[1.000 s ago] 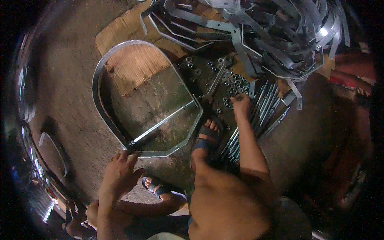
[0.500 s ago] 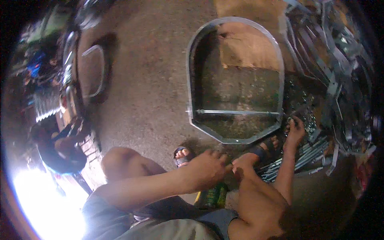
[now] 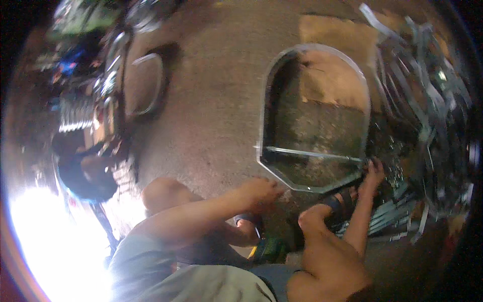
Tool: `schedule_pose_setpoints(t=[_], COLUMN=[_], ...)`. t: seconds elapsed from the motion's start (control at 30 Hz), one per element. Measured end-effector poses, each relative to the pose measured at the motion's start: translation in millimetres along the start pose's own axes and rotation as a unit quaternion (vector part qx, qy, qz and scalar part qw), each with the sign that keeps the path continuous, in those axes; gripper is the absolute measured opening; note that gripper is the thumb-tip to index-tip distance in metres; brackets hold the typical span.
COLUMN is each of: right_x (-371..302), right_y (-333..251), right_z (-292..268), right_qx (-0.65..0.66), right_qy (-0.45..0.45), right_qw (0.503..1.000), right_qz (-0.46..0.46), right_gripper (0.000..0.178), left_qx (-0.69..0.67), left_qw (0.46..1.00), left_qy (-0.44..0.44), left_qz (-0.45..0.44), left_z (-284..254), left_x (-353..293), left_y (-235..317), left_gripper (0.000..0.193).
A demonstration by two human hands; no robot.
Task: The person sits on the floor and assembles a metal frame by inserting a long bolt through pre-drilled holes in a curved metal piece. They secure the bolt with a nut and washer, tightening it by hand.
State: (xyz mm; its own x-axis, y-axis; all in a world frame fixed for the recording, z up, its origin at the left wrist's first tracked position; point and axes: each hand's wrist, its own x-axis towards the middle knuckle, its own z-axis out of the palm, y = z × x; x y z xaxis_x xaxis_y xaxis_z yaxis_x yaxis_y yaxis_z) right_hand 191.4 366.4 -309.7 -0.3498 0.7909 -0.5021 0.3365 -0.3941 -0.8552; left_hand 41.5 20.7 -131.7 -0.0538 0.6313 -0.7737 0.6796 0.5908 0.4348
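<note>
The arched metal frame (image 3: pixel 314 118) lies flat on the ground in front of me, its long axis running away from me, rounded end far, crossbar near. My left hand (image 3: pixel 260 191) rests loosely curled at its near corner. My right hand (image 3: pixel 374 171) touches its right corner beside the pile of metal strips (image 3: pixel 427 100); I cannot tell its grip.

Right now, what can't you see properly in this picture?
- Head view: the right hand fingertips blur into small dark parts beside the metal frame; a grip cannot be told.
- The left hand palm faces down, hiding anything beneath.
- The metal strip pile is smeared.
- Lower left corner is lost in glare.
</note>
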Motion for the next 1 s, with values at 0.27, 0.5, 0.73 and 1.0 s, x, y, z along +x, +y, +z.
schedule_pose_setpoints(t=[0.27, 0.5, 0.73, 1.0], right_x=[-10.6, -17.9, -19.3, -22.0], right_y=[-24.9, -22.0, -39.9, -51.0], right_z=[22.3, 18.0, 20.8, 15.1], right_qx=[-0.139, -0.281, -0.246, -0.263], right_qy=[0.027, 0.068, -0.012, -0.051], right_qw=[0.989, 0.950, 0.967, 0.962], right_qz=[-0.037, -0.121, -0.069, -0.045], right_gripper=[0.017, 0.014, 0.022, 0.024], left_qx=[-0.118, -0.157, -0.161, -0.153], left_qw=[0.976, 0.972, 0.978, 0.982], left_qy=[0.161, 0.103, 0.091, 0.081], left_qz=[-0.081, -0.142, -0.097, -0.079], left_z=[-7.8, -32.5, -21.6, -23.6], left_x=[17.9, 21.1, 19.6, 22.9], left_y=[-34.8, -29.5, -31.8, -28.1], left_gripper=[0.042, 0.041, 0.042, 0.041])
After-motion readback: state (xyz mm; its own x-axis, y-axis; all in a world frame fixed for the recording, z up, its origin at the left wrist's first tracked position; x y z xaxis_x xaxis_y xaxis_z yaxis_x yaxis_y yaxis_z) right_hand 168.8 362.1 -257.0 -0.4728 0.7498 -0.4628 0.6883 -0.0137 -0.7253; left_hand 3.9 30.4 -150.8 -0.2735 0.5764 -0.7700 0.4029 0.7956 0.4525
